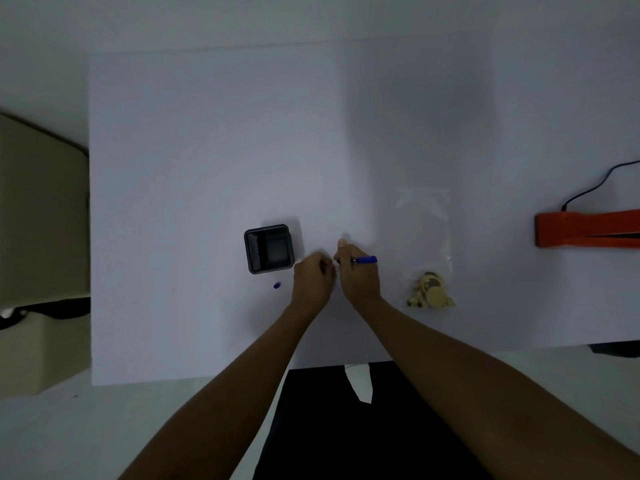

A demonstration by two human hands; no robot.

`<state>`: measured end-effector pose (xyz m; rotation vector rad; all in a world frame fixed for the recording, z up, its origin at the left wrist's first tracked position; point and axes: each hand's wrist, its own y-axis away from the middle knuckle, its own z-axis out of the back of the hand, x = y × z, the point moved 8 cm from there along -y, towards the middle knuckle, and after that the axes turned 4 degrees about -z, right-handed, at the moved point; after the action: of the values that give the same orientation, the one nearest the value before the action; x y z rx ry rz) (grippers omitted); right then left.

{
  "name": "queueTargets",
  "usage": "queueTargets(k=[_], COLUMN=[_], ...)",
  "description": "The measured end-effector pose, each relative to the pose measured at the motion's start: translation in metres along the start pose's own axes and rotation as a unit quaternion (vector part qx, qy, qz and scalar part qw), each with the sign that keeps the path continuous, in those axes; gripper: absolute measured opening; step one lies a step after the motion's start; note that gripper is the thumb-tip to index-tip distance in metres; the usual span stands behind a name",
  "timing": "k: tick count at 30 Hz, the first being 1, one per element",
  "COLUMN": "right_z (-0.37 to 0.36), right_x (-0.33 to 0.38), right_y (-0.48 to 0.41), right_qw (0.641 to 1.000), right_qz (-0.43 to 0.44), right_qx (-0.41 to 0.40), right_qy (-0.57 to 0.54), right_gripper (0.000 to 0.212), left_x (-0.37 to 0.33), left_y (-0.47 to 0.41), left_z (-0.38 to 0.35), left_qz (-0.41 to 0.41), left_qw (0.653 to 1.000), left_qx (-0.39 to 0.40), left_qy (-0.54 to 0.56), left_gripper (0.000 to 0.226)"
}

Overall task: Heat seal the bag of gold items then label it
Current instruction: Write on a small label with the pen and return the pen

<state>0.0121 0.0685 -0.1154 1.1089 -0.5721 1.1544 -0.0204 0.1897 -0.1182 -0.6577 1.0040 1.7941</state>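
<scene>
Hiding pen (365,260) tip: left hand (313,276), right hand (357,277)

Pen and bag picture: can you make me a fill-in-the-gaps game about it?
1. The pen gripped in the right hand is ____.
2. The gold items lie inside a clear ____.
3. The heat sealer on the far right is coloured ____.
Missing words: blue; bag; orange.

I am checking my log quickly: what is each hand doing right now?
Left hand: fingers curled beside a small white piece; a grip cannot be told.
Right hand: grips the blue pen.
</scene>
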Motion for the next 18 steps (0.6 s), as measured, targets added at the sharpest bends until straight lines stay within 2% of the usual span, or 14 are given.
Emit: queueTargets(k=[9,18], right_z=[-0.0017,-0.0055], right_x=[-0.0024,-0.0022], right_y=[-0.0002,-0.0054], right_qw=[0.997,0.995], right_qz=[0.041,0.030], right_qx=[0.017,0.039], right_qy=[0.064,0.087], right_gripper=[0.042,0.041], left_x=[0.0042,0.0041], left_y=[-0.0037,-0.0036], left_z=[0.0008,0.0016], left_qz=[0.031,0.058], left_qw=[0.999,0.998], left_qx=[-0.004,-0.013], left_qy=[0.029,0.038], left_gripper=[0.007,0.009])
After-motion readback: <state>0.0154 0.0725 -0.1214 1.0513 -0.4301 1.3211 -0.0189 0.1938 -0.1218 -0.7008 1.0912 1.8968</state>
